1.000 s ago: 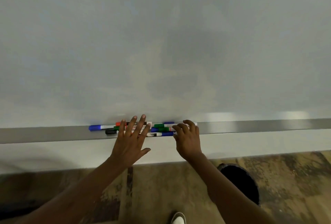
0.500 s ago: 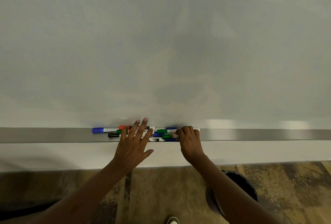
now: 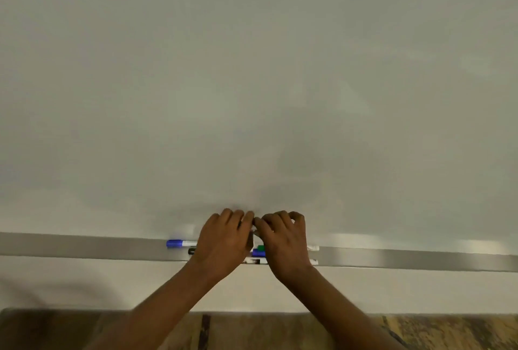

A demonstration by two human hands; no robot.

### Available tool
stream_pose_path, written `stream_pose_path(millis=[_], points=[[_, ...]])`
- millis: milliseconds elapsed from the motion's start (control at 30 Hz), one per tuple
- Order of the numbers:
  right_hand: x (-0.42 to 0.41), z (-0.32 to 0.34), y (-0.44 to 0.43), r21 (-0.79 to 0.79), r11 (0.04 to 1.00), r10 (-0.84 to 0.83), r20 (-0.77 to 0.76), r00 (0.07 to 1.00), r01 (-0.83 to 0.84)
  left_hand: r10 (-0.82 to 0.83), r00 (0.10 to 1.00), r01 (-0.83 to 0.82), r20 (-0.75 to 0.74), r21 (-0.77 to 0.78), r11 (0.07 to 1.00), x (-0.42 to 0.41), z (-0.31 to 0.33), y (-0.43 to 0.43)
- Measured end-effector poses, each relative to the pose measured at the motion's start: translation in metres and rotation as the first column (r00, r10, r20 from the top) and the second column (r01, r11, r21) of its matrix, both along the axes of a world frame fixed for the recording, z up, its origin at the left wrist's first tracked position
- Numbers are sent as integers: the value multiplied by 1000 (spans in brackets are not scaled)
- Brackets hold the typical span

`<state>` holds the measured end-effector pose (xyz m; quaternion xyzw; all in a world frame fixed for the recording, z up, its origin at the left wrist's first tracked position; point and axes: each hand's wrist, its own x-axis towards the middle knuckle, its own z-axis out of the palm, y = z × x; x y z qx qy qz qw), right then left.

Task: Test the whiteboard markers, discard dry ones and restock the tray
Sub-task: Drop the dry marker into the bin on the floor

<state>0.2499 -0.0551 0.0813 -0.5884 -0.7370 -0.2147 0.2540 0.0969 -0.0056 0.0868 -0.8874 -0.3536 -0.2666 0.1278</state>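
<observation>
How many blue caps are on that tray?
2. One blue cap lies left of the left hand; another shows between it and the right hand, beside a green cap. The hands may hide more.

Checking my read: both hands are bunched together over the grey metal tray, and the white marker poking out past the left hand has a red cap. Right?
Not quite: in the head view the white marker poking out past the left hand has a blue cap, not red. The rest holds: the left hand and the right hand are bunched together over the grey metal tray.
</observation>
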Motion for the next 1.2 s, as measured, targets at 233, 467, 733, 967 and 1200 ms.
stream_pose_path(millis=[233,467,733,967,1200], points=[[-33,134,16,294,949,118,-8,993,-110,-69,993,56,98,129,990,-35,120,29],[-61,272,-5,259,949,281,-953,110,-180,-194,947,104,258,324,940,-69,249,33],[-84,355,-21,319,815,434,-889,145,-485,-345,916,146,203,633,760,-71,349,13],[-73,382,-33,340,817,538,-743,399,-466,-236,944,227,229,66,972,-71,384,5],[-48,406,-24,608,753,652,-637,411,-252,-1,978,-88,209,414,906,-79,420,39]])
